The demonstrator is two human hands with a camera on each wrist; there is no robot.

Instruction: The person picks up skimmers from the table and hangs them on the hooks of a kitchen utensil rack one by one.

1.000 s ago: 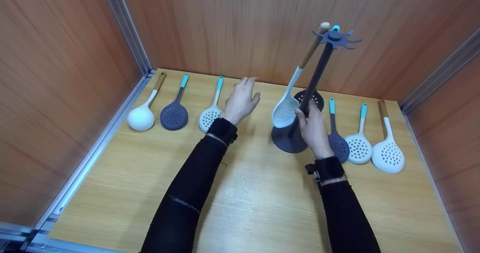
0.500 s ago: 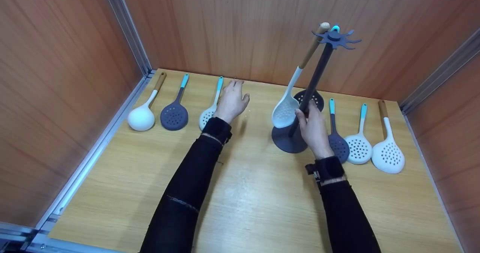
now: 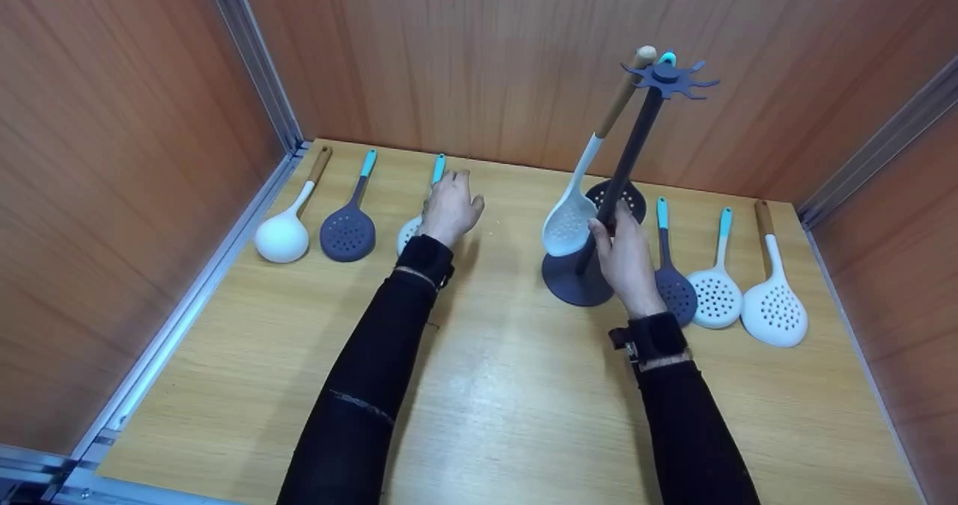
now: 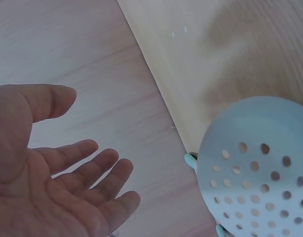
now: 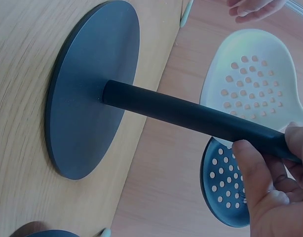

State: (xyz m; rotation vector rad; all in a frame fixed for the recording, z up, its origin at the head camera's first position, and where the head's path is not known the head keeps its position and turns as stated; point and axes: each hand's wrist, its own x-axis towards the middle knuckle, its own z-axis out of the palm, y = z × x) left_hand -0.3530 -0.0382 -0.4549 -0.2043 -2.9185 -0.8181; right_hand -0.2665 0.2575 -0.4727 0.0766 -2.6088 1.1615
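Note:
My left hand (image 3: pixel 450 207) hovers over a white skimmer with a turquoise handle (image 3: pixel 438 167), hiding much of it. In the left wrist view, its fingers are spread and relaxed, apart from the skimmer's perforated head (image 4: pixel 250 116). My right hand (image 3: pixel 627 265) grips the pole of a dark utensil stand (image 3: pixel 636 146), thumb and fingers curled round it. From the stand's hooked top hang a white slotted spoon with a wooden handle (image 3: pixel 569 224) and a dark skimmer (image 3: pixel 636 197), which is partly behind the pole.
On the left lie a white ladle (image 3: pixel 281 237) and a dark skimmer (image 3: pixel 348 232). Right of the stand lie another dark skimmer (image 3: pixel 676 295), a white skimmer (image 3: pixel 717 277) and a white slotted turner with wooden handle (image 3: pixel 778 284). Wooden panels (image 3: pixel 479 56) enclose the table.
My left hand has moved left and a little nearer, from beside the white skimmer to over it. My right hand has stayed on the stand's pole.

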